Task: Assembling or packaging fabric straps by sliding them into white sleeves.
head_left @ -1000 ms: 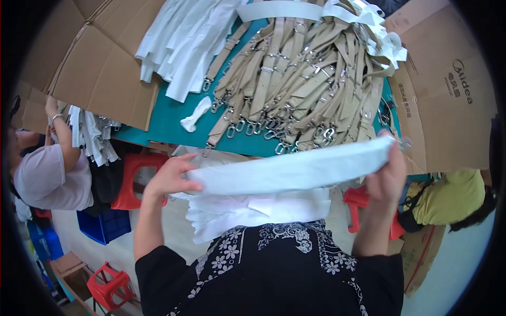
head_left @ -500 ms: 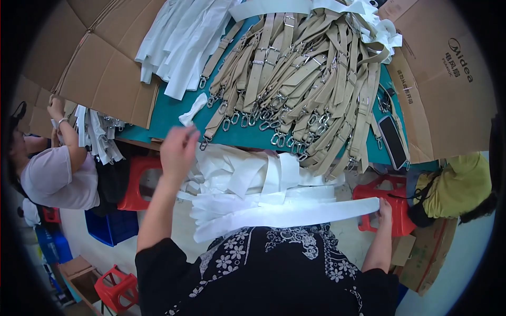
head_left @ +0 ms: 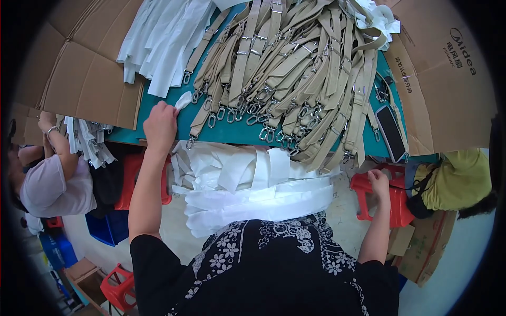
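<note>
My left hand [head_left: 161, 125] is closed at the table's front edge, its fingers gripping a small crumpled white cloth [head_left: 183, 100]. To the right, my right hand [head_left: 378, 184] is raised off the lap with its fingers curled together, and nothing shows in them. Between my arms, long white strips [head_left: 258, 203] lie across my lap and against the table edge. Beyond them on the table is a big heap of beige straps [head_left: 295, 73] with silver buckles and metal snap hooks [head_left: 270, 135] hanging toward me.
A stack of white strips [head_left: 166, 47] lies at the back left of the green table [head_left: 150, 108]. Cardboard sheets [head_left: 97, 79] flank both sides. A phone [head_left: 390, 132] rests at the right. Two people [head_left: 52, 184] sit at either side, near red stools [head_left: 362, 197].
My left hand has moved left and up and taken hold of the small white cloth. My right hand has let go of the white strip's end and risen; that strip now lies in my lap.
</note>
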`<act>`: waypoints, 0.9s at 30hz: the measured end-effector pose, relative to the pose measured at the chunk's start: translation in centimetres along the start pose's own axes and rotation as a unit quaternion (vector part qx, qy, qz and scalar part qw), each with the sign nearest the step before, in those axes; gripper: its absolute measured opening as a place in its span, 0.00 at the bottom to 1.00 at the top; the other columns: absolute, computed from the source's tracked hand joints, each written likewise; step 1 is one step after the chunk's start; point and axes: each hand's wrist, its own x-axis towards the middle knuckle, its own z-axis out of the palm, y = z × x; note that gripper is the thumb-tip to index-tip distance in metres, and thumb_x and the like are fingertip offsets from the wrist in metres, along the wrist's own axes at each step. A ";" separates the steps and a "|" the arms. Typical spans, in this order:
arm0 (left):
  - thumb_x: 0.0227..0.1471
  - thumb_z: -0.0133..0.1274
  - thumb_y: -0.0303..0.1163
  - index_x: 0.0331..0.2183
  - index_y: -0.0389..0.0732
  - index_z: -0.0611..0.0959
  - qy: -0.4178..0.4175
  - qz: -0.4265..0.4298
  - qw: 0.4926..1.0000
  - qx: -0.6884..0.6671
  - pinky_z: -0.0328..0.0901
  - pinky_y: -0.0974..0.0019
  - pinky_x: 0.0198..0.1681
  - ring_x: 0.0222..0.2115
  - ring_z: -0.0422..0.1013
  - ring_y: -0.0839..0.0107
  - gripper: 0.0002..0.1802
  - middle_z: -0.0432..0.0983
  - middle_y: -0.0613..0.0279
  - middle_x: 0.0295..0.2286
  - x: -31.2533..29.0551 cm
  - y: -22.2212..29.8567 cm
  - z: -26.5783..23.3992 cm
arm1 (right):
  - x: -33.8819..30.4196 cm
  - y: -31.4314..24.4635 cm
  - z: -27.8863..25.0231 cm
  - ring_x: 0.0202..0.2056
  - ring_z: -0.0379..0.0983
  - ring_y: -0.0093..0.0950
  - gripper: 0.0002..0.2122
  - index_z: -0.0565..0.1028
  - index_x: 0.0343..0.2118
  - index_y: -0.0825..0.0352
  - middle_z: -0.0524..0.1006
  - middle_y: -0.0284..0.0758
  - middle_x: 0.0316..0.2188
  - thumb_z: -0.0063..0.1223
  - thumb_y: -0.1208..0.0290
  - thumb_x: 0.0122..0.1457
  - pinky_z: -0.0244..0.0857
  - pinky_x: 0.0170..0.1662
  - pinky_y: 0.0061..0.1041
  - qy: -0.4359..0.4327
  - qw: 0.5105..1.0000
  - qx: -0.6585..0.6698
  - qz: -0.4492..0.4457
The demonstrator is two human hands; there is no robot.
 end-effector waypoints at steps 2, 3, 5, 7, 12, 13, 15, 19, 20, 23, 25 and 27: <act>0.40 0.55 0.38 0.22 0.41 0.73 0.029 0.000 0.999 -0.032 0.62 0.62 0.23 0.27 0.66 0.64 0.12 0.65 0.62 0.23 0.4 1.7 -2.4 | -1.9 -3.7 -1.8 0.22 0.68 0.20 0.10 0.73 0.31 0.71 0.73 0.32 0.20 0.50 0.68 0.52 0.62 0.26 0.20 -0.010 0.998 -0.064 -0.021; 0.38 0.57 0.40 0.21 0.41 0.72 0.059 0.000 0.996 -0.060 0.61 0.63 0.22 0.26 0.66 0.64 0.14 0.65 0.63 0.23 0.5 3.0 -3.8 | -2.9 -6.0 -2.5 0.21 0.67 0.19 0.10 0.74 0.29 0.71 0.72 0.32 0.18 0.50 0.69 0.51 0.61 0.25 0.19 -0.021 0.991 -0.124 -0.043; 0.35 0.60 0.37 0.23 0.43 0.74 0.053 0.124 0.973 -0.190 0.61 0.67 0.22 0.24 0.66 0.64 0.13 0.65 0.63 0.22 -0.9 5.5 -4.2 | -5.0 -11.2 -3.8 0.21 0.68 0.21 0.10 0.74 0.28 0.72 0.73 0.35 0.18 0.50 0.68 0.51 0.62 0.26 0.21 -0.052 0.997 -0.060 -0.025; 0.37 0.56 0.31 0.32 0.48 0.77 -0.090 0.302 0.932 -0.178 0.61 0.70 0.23 0.25 0.66 0.70 0.14 0.66 0.65 0.24 -4.5 6.5 -2.8 | -5.6 -15.5 -4.1 0.21 0.69 0.24 0.10 0.74 0.27 0.72 0.73 0.38 0.18 0.50 0.68 0.50 0.62 0.27 0.22 -0.087 0.996 0.005 -0.021; 0.35 0.48 0.24 0.37 0.53 0.77 -0.020 0.538 0.810 -0.233 0.60 0.69 0.38 0.36 0.63 0.71 0.22 0.68 0.66 0.30 -6.7 12.9 -0.7 | -6.4 -22.8 -3.7 0.18 0.66 0.21 0.10 0.74 0.25 0.71 0.72 0.36 0.16 0.51 0.68 0.49 0.60 0.23 0.21 -0.164 0.971 0.053 -0.167; 0.35 0.48 0.24 0.37 0.53 0.77 -0.014 0.541 0.808 -0.232 0.60 0.69 0.38 0.36 0.63 0.71 0.22 0.68 0.66 0.30 -6.6 12.9 -0.8 | -6.4 -24.0 -4.0 0.16 0.66 0.21 0.09 0.75 0.25 0.70 0.72 0.35 0.15 0.51 0.68 0.49 0.60 0.22 0.21 -0.182 0.969 0.041 -0.165; 0.34 0.51 0.24 0.34 0.47 0.79 -0.094 0.410 0.803 -0.423 0.60 0.68 0.40 0.40 0.63 0.69 0.18 0.69 0.65 0.35 -5.3 13.1 -2.3 | -6.8 -25.4 -5.4 0.16 0.66 0.22 0.09 0.75 0.25 0.70 0.72 0.35 0.14 0.51 0.68 0.49 0.60 0.22 0.21 -0.184 0.967 0.008 -0.175; 0.45 0.50 0.29 0.29 0.37 0.78 -0.169 0.055 0.705 -0.686 0.63 0.66 0.38 0.33 0.69 0.66 0.07 0.72 0.56 0.32 -4.1 8.3 -5.8 | -5.9 -25.9 -5.8 0.16 0.68 0.25 0.09 0.75 0.25 0.69 0.72 0.36 0.15 0.52 0.67 0.49 0.60 0.22 0.21 -0.177 0.962 0.023 -0.207; 0.49 0.49 0.32 0.29 0.35 0.77 -0.158 -0.040 0.664 -0.730 0.64 0.65 0.36 0.31 0.70 0.67 0.09 0.72 0.55 0.31 -4.0 6.9 -6.6 | -5.5 -26.2 -5.8 0.16 0.68 0.25 0.09 0.75 0.25 0.69 0.72 0.36 0.15 0.52 0.67 0.49 0.60 0.22 0.21 -0.170 0.963 0.022 -0.207; 0.50 0.49 0.42 0.26 0.35 0.76 -0.037 -0.108 0.689 -0.715 0.61 0.67 0.34 0.30 0.67 0.68 0.18 0.72 0.56 0.27 -3.5 2.1 -9.2 | -3.9 -27.8 -4.7 0.17 0.68 0.27 0.09 0.75 0.26 0.68 0.72 0.36 0.16 0.52 0.67 0.48 0.61 0.23 0.22 -0.076 0.957 0.054 -0.273; 0.50 0.49 0.42 0.26 0.34 0.75 0.033 -0.090 0.655 -0.749 0.59 0.69 0.33 0.29 0.66 0.69 0.17 0.71 0.57 0.26 -3.5 -1.1 -10.4 | -2.7 -29.5 -4.5 0.18 0.65 0.17 0.09 0.74 0.27 0.72 0.71 0.31 0.15 0.51 0.70 0.50 0.58 0.22 0.17 -0.052 0.948 0.060 -0.308; 0.51 0.48 0.39 0.29 0.35 0.73 0.102 -0.112 0.666 -0.730 0.61 0.69 0.31 0.28 0.66 0.70 0.15 0.71 0.59 0.25 -3.6 -5.2 -11.5 | -1.0 -30.6 -4.6 0.19 0.67 0.20 0.10 0.75 0.27 0.70 0.72 0.33 0.16 0.52 0.67 0.49 0.59 0.24 0.19 -0.002 0.956 0.024 -0.294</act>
